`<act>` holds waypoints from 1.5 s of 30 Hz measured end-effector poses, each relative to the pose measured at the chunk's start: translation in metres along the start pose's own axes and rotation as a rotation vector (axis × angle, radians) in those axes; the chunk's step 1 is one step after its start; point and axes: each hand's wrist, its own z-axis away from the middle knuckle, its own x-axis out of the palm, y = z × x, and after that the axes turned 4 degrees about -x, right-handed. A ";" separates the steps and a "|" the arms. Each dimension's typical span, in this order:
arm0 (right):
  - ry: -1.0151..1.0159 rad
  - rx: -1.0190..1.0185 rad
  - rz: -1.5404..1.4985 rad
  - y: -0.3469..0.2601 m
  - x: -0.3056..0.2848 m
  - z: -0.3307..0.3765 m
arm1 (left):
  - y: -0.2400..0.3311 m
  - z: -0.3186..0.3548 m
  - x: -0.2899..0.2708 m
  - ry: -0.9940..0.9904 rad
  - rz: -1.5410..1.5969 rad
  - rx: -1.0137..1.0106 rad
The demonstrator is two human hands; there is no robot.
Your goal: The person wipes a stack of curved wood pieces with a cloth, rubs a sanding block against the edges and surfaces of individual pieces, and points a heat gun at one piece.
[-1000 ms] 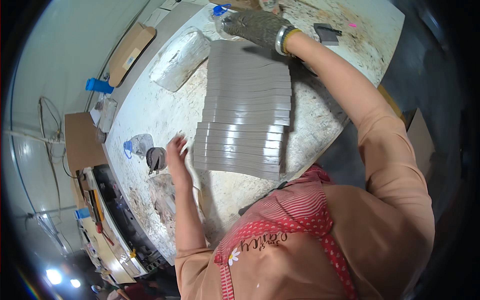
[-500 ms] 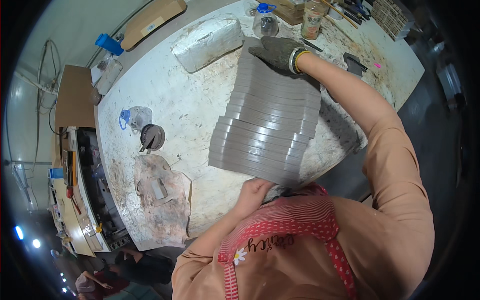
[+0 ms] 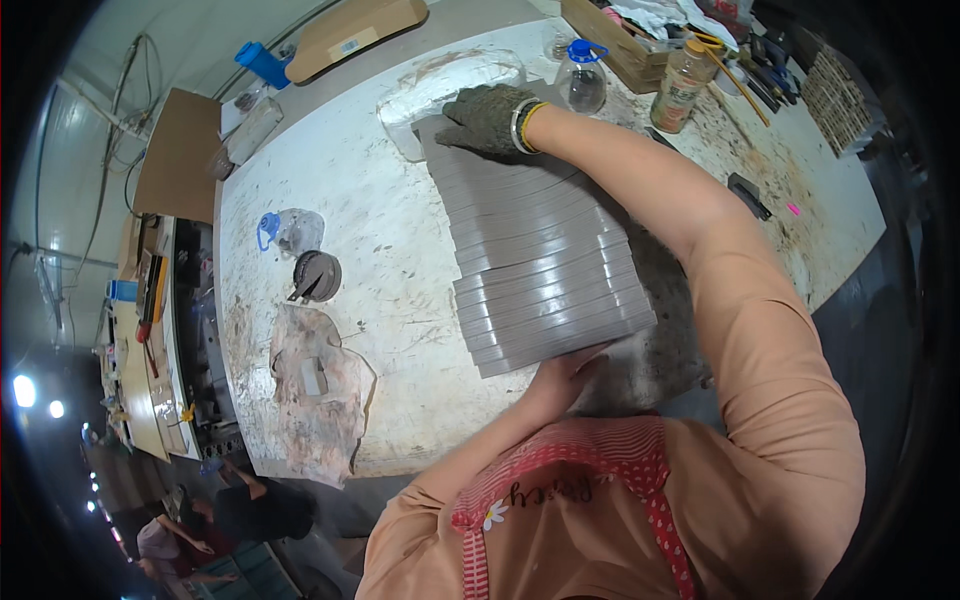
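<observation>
A broad sheet of overlapping grey clay strips (image 3: 545, 250), ridged and shiny, is held between my two hands above the white table. My right hand (image 3: 490, 118), in a dark, stained glove, grips its far edge, with the fingers partly hidden. At the near edge, my bare left hand (image 3: 562, 385) supports the sheet from below, its fingertips hidden underneath. Beyond the sheet's far left corner lies a block wrapped in clear plastic (image 3: 440, 80), partly covered by the glove and the sheet.
Left on the stained table (image 3: 400, 300) are a cut bottle top with blue handle (image 3: 295, 232), a round dark container (image 3: 318, 276) and a dirty cloth (image 3: 320, 400) bearing a small grey block (image 3: 314, 376). Bottles (image 3: 583, 80), tools and a wicker basket (image 3: 838, 100) stand far right.
The clay sheet has turned: its far end has swung left with my right hand, over the wrapped block's edge. Its near end has moved right with my left hand. The view has shifted too.
</observation>
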 end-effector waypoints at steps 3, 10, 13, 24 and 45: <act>0.234 -0.067 0.072 0.029 0.003 0.000 | -0.003 0.013 -0.048 -0.497 0.042 -0.366; 0.519 0.337 -0.623 0.158 0.070 0.069 | -0.039 0.030 -0.200 0.391 0.437 -0.587; 0.415 0.281 -0.211 0.148 0.104 0.050 | -0.057 -0.068 -0.231 0.534 0.510 -0.329; 0.233 -0.093 1.621 0.099 0.107 0.060 | -0.051 -0.173 -0.178 0.411 0.986 -0.278; 0.582 0.691 -1.634 0.094 0.104 0.087 | -0.071 -0.153 -0.195 0.611 0.839 -0.468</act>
